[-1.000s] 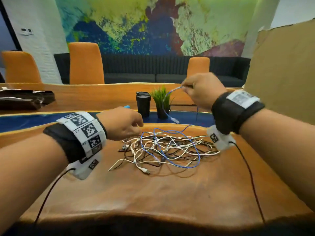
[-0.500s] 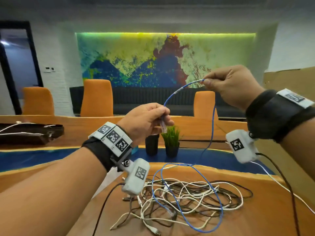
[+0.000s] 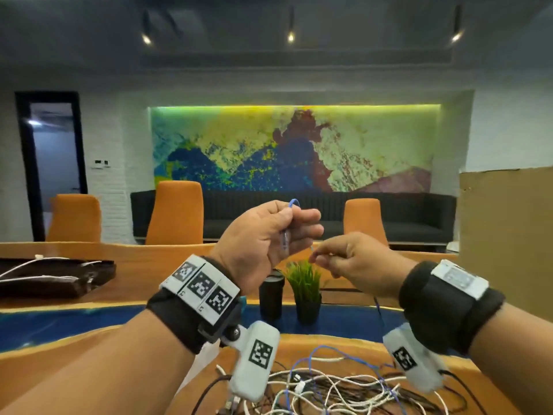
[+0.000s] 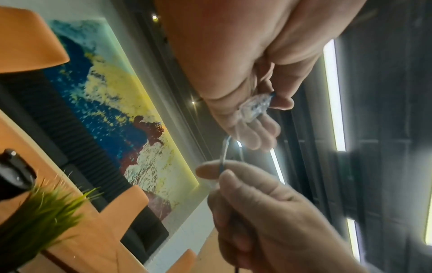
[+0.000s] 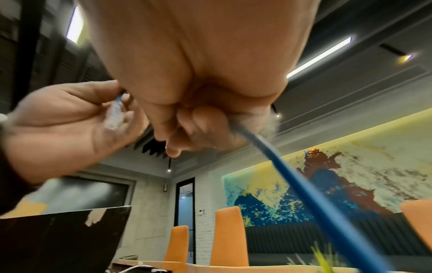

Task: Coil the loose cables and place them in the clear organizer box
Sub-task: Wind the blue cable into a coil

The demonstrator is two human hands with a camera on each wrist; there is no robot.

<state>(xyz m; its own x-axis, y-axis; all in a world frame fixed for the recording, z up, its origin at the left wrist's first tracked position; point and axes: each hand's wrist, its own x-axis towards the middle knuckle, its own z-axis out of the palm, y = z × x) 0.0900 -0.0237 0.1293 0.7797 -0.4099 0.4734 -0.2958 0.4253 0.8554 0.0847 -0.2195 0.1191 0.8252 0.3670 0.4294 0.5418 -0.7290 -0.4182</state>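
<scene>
The clear plug end of the thin blue cable (image 3: 285,239) is pinched in the left hand (image 3: 263,244) as an anchor, while the right hand (image 3: 356,262) pinches the cord just below, so a first loop can be formed. The rest trails into the tangled white and black cables (image 3: 344,390) on the wooden desk (image 3: 466,384).

From my right wrist camera, my right hand (image 5: 201,77) fills the top, fingers curled round the blue cable (image 5: 311,195), which runs out toward 5 o'clock. At 9 o'clock my left hand (image 5: 70,133) pinches the cable's clear plug (image 5: 113,116) between thumb and fingers. At 7 o'clock sits a dark box (image 5: 58,240). Along the bottom I see 3 orange chairs (image 5: 228,238) and, at 4 o'clock, a colourful mural (image 5: 339,184).
</scene>
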